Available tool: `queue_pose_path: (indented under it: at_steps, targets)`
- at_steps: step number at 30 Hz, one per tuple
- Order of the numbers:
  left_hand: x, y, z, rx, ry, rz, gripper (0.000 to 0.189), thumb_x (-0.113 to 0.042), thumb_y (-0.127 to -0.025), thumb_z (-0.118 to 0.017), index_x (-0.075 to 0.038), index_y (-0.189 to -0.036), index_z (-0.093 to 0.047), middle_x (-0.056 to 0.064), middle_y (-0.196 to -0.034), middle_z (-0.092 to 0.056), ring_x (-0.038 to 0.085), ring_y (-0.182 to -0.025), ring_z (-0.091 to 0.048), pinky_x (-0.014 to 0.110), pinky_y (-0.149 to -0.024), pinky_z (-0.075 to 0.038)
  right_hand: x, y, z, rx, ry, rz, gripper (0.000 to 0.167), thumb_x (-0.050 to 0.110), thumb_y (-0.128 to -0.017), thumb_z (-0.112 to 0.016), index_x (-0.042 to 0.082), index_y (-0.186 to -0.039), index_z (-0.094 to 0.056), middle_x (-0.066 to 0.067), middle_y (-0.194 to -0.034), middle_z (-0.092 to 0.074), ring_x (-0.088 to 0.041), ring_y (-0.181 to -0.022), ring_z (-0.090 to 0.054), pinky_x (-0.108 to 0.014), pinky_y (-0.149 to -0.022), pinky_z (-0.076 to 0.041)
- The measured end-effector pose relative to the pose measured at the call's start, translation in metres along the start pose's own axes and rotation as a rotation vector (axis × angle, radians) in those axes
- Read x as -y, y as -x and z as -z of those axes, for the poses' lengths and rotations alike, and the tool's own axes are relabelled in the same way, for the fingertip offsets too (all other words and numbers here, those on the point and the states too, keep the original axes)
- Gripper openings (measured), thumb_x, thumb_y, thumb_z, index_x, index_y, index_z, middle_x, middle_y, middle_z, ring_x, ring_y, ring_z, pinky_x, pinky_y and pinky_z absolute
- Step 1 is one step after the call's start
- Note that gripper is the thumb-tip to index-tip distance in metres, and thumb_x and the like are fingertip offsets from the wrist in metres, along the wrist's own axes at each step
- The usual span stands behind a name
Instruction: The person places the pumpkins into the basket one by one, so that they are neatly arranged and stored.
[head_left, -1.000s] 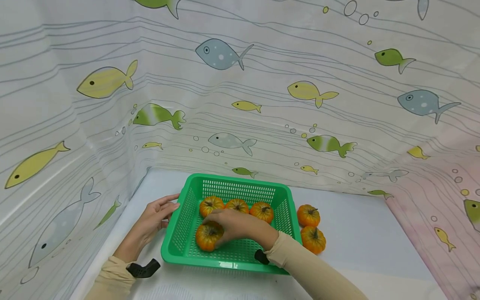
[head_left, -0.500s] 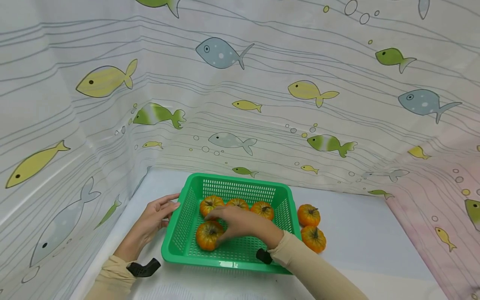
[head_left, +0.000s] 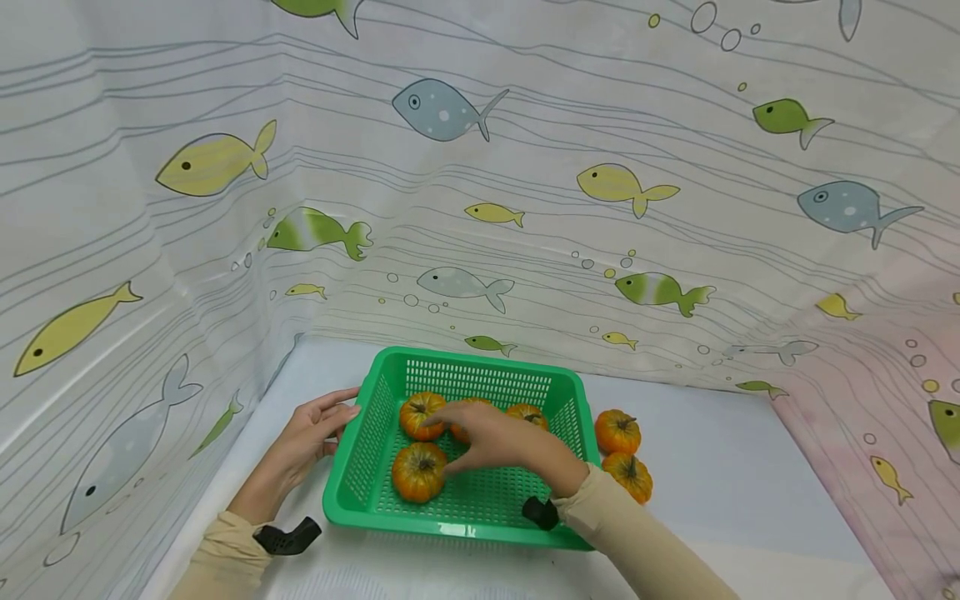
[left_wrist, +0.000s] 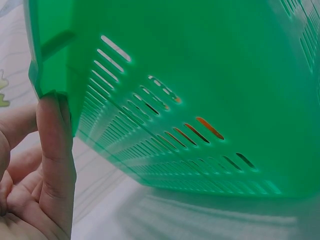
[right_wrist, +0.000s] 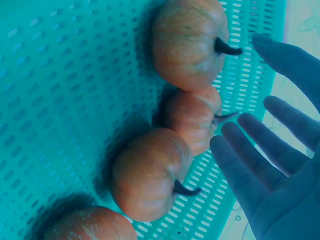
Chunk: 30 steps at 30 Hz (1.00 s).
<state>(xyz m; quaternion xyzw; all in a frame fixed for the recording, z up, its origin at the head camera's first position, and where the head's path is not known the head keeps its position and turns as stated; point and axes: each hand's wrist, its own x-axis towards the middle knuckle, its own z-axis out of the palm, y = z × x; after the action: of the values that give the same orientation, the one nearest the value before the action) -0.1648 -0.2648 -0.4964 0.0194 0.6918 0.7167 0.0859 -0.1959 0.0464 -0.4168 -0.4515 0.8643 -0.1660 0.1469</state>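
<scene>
Several small orange pumpkins sit in a green plastic basket [head_left: 450, 527]. My right hand [head_left: 491, 437] hovers over the basket with fingers spread, holding nothing. The front pumpkin [head_left: 419, 472] lies at the left, just beside my right thumb. Behind it stands the back-left pumpkin [head_left: 422, 416]; two more in the back row are partly covered by the hand. In the right wrist view, the right hand [right_wrist: 275, 165] is apart from the pumpkins [right_wrist: 151, 175], their stems pointing toward it. My left hand [head_left: 307, 433] holds the basket's left rim; in the left wrist view, a finger [left_wrist: 55, 150] tucks under the rim.
Outside the basket's right wall, two more pumpkins, one behind [head_left: 617, 431] and one in front [head_left: 628, 478], sit on the white table [head_left: 720, 467]. A fish-patterned curtain [head_left: 525, 250] encloses the table at the back and sides.
My right hand has let go of the front pumpkin and moved up and to the right, its fingers opening. That pumpkin stays in place. The left hand and basket have not moved.
</scene>
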Motion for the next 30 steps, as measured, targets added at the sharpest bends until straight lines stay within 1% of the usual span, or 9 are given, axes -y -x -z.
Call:
queue_pose_path:
  at_steps: [5, 8, 13, 17, 21, 26, 30]
  targets:
    - [-0.001, 0.0, 0.0, -0.002, 0.005, -0.002, 0.062, -0.022, -0.105, -0.062, 0.005, -0.156, -0.037, -0.011, -0.088, -0.071, 0.003, -0.064, -0.059, 0.023, -0.057, -0.058, -0.003, 0.008, 0.008, -0.031, -0.052, -0.048, 0.067, 0.031, -0.086, -0.086, 0.014, -0.145, -0.059, 0.0, -0.15, -0.058, -0.019, -0.139, -0.054, -0.035, -0.115, -0.047]
    - [-0.001, 0.0, -0.001, -0.005, 0.003, 0.003, 0.063, -0.022, -0.105, -0.062, 0.004, -0.156, -0.037, -0.011, -0.087, -0.071, 0.003, -0.064, -0.059, 0.023, -0.057, -0.058, -0.007, 0.014, 0.012, -0.047, -0.079, -0.046, 0.068, 0.033, -0.087, -0.086, 0.013, -0.146, -0.058, 0.0, -0.149, -0.058, -0.02, -0.137, -0.055, -0.036, -0.112, -0.049]
    - [-0.001, 0.0, -0.001, -0.003, 0.001, 0.001, 0.063, -0.022, -0.105, -0.063, 0.005, -0.156, -0.036, -0.011, -0.086, -0.07, 0.003, -0.064, -0.059, 0.023, -0.056, -0.058, -0.015, 0.025, 0.023, -0.105, -0.139, -0.056, 0.064, 0.034, -0.087, -0.085, 0.016, -0.144, -0.059, -0.001, -0.145, -0.061, -0.022, -0.134, -0.058, -0.042, -0.11, -0.051]
    - [-0.001, 0.0, -0.001, -0.001, 0.005, -0.002, 0.063, -0.022, -0.105, -0.062, 0.005, -0.156, -0.036, -0.011, -0.086, -0.07, 0.002, -0.064, -0.059, 0.022, -0.056, -0.058, -0.018, 0.035, 0.031, -0.152, -0.176, -0.071, 0.06, 0.03, -0.089, -0.084, 0.017, -0.142, -0.06, -0.003, -0.142, -0.063, -0.027, -0.132, -0.059, -0.048, -0.111, -0.05]
    - [-0.001, 0.0, -0.001, -0.004, -0.001, 0.001, 0.063, -0.022, -0.105, -0.062, 0.005, -0.156, -0.036, -0.011, -0.086, -0.07, 0.003, -0.064, -0.059, 0.022, -0.055, -0.057, -0.022, 0.044, 0.035, -0.182, -0.194, -0.08, 0.061, 0.026, -0.089, -0.084, 0.015, -0.143, -0.06, -0.005, -0.143, -0.063, -0.029, -0.131, -0.06, -0.052, -0.109, -0.051]
    - [0.0, 0.001, -0.001, -0.01, -0.012, 0.007, 0.063, -0.023, -0.105, -0.062, 0.004, -0.156, -0.036, -0.012, -0.086, -0.07, 0.002, -0.064, -0.058, 0.021, -0.054, -0.055, -0.029, 0.059, 0.038, -0.222, -0.196, -0.093, 0.064, 0.027, -0.089, -0.084, 0.016, -0.145, -0.058, -0.004, -0.146, -0.061, -0.027, -0.133, -0.059, -0.053, -0.108, -0.051]
    - [0.0, 0.001, -0.001, -0.013, -0.013, 0.008, 0.063, -0.023, -0.105, -0.062, 0.004, -0.156, -0.036, -0.012, -0.086, -0.07, 0.002, -0.063, -0.058, 0.021, -0.054, -0.055, -0.035, 0.074, 0.04, -0.238, -0.241, -0.107, 0.066, 0.028, -0.089, -0.084, 0.014, -0.147, -0.056, -0.008, -0.148, -0.06, -0.029, -0.136, -0.058, -0.053, -0.107, -0.052]
